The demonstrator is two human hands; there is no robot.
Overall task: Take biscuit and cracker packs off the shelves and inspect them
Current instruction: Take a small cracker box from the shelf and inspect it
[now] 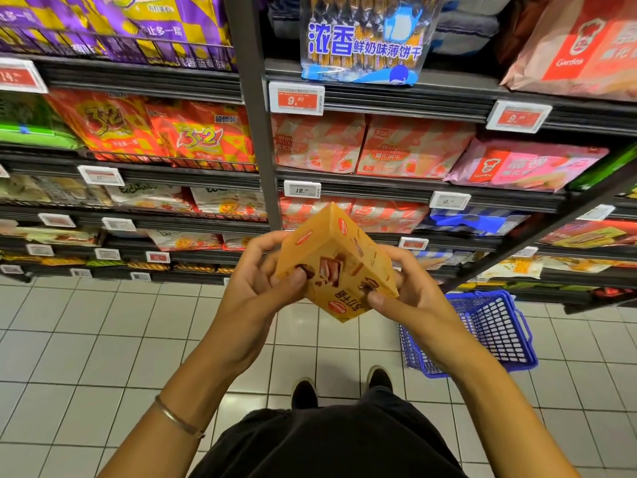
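An orange biscuit box [336, 260] with red oval logos and pictures of chocolate pieces is held up in front of the shelves, tilted with one corner pointing up. My left hand [265, 288] grips its left side, thumb on the front face. My right hand [403, 291] grips its right lower corner, thumb pressed on the front. The box's far faces are hidden.
Dark shelves [379, 186] hold wafer and cracker packs with price tags [296, 98]. A blue and clear biscuit bag [365, 43] sits on the shelf above. A blue shopping basket [482, 329] stands on the white tiled floor [103, 339] at my right. My shoes [341, 384] are below.
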